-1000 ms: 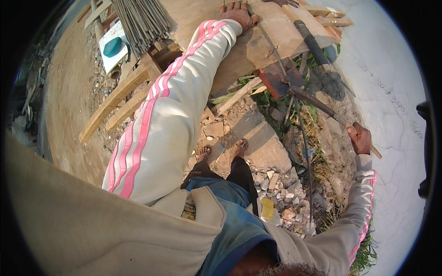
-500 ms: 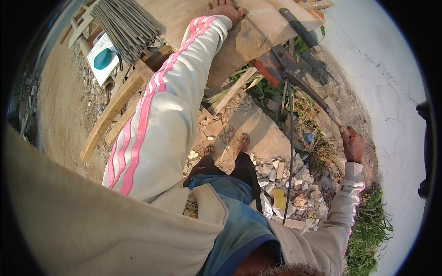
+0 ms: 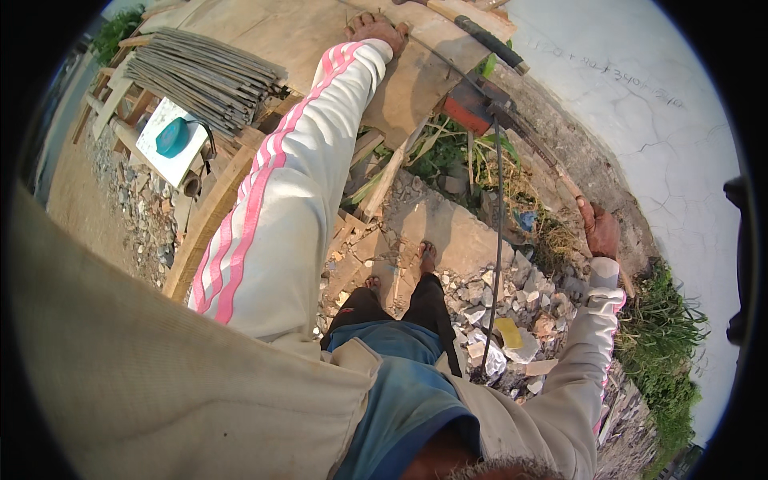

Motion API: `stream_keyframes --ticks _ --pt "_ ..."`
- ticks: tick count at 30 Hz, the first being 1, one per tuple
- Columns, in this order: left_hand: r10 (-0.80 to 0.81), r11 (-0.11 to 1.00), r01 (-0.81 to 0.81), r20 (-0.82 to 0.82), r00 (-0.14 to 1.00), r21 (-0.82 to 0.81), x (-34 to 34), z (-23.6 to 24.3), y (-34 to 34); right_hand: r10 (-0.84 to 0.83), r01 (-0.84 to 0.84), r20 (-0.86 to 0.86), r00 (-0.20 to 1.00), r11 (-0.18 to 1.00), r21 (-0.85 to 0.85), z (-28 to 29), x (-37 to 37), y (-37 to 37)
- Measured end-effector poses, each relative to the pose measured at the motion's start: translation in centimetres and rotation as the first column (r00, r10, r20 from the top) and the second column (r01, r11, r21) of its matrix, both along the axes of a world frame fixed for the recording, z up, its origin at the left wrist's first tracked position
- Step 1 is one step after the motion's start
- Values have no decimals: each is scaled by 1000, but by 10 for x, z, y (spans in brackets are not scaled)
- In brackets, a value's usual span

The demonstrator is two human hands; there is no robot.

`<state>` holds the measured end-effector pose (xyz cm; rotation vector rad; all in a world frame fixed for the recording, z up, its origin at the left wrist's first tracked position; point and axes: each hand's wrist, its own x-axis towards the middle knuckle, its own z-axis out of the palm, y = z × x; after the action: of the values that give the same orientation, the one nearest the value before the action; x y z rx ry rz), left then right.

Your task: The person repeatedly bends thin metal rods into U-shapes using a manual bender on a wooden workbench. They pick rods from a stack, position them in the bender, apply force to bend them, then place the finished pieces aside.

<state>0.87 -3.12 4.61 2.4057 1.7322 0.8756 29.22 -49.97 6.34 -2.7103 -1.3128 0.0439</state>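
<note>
My left hand (image 3: 378, 32) lies on the wooden board at the top, with its fingers spread a little and the thumb side over a thin metal rod (image 3: 450, 64). That rod runs to a red metal block (image 3: 468, 110) at the board's edge. From there a dark length of rod (image 3: 498, 232) hangs down toward the rubble; whether it is the same piece I cannot tell. On the right, my right hand (image 3: 602, 230) is closed round a long rusty lever bar (image 3: 544, 152), whose far end meets the block. A lighter end of the bar sticks out below the fist.
A bundle of metal rods (image 3: 204, 76) lies at the upper left, beside a teal object (image 3: 172, 138) on a white panel. Near the block is a tool with a black grip (image 3: 490, 42). Broken rubble (image 3: 512, 320) surrounds my feet. A pale wall (image 3: 640, 120) stands at right.
The view has turned and shifted slightly, so the board and block sit differently in the picture. Both hands keep their places on the rod and the lever; the bar's angle looks nearly the same.
</note>
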Motion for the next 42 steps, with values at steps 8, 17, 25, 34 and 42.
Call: stream_keyframes --ticks 8,17,25,34,42 --pt "-254 376 876 875 412 -304 -107 -22 -320 -60 59 -9 998 996 -69 4 0 -1" --pt "430 -510 827 762 484 -237 -119 -45 -511 -8 8 -2 1000 999 -40 -7 14 1" --pt "393 -332 891 814 428 -309 -163 -33 -504 -29 27 -24 999 998 -61 6 -18 -4" --pt "229 3 829 807 544 -560 -289 -2 -403 -123 122 14 992 992 27 6 -137 -38" --pt "11 47 845 846 534 -533 -329 3 -323 -178 175 36 983 981 79 10 -200 -33"
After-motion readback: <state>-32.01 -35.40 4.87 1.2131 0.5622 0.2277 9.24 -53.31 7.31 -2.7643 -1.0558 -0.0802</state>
